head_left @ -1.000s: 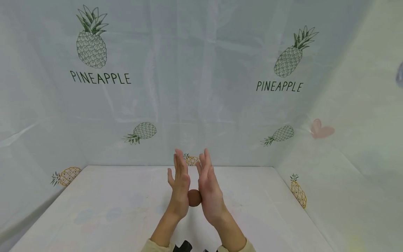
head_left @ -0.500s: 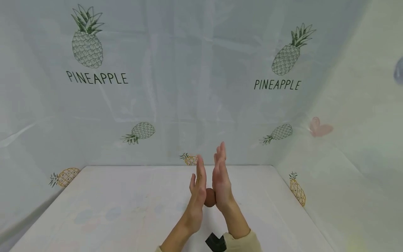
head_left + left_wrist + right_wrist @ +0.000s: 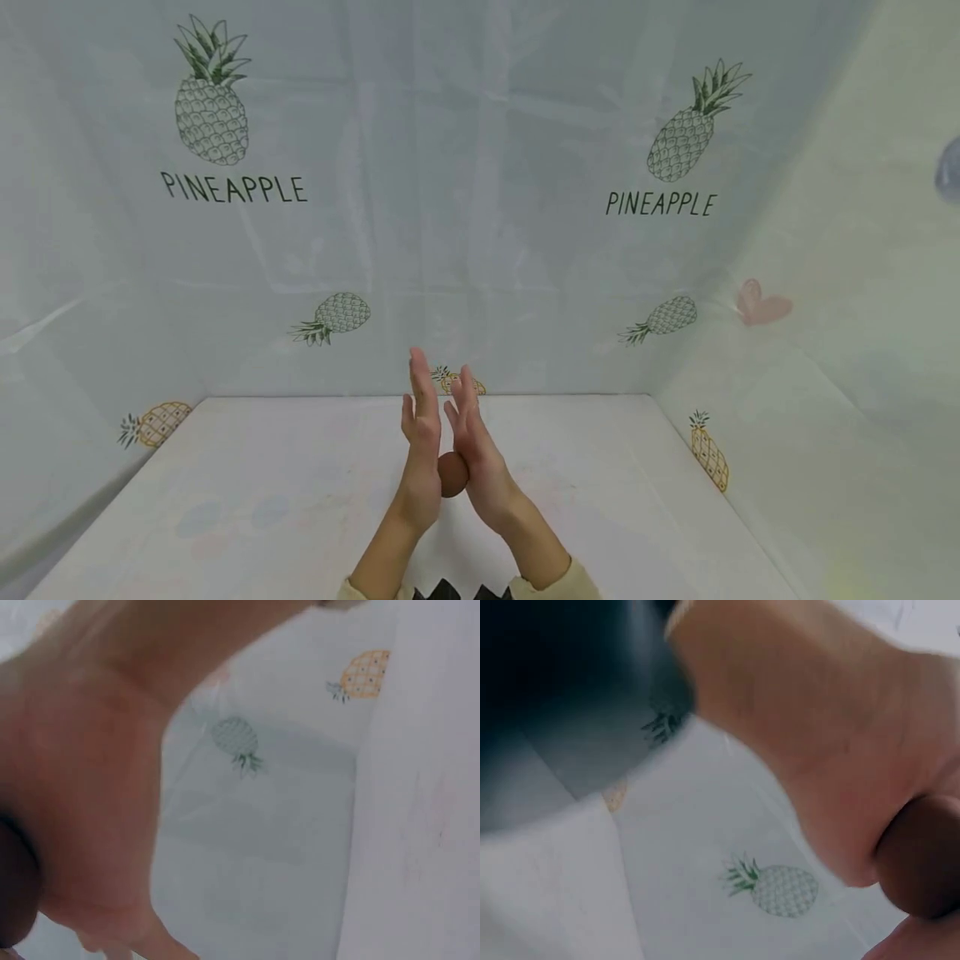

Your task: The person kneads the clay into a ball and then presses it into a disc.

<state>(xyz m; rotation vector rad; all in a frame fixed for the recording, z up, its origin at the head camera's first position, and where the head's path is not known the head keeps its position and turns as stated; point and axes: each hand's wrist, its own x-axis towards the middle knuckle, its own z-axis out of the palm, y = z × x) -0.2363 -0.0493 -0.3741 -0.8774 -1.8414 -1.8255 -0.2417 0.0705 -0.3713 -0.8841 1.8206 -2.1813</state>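
A smooth brown ball [image 3: 452, 475], clay-like in look, sits between the two palms above the table in the head view. My left hand [image 3: 422, 454] presses it from the left, fingers straight and pointing up and away. From the other side the palm of my right hand [image 3: 483, 467] touches it, its fingers also extended and leaning left. The left fingertips reach a little higher than the right ones. In the right wrist view the ball [image 3: 922, 859] shows close up against a palm; in the left wrist view only a dark part of the ball [image 3: 15, 885] shows.
A white table surface [image 3: 247, 483] with faint coloured spots lies under the hands. Pineapple-printed sheeting [image 3: 480, 233] hangs behind and on both sides. Black wrist devices [image 3: 442, 590] show at the bottom edge, near light sleeves [image 3: 558, 583].
Both hands and the ball shifted right, then back left. Half a second ago the right fingertips reached higher; now the left ones do. The ball stays between the palms.
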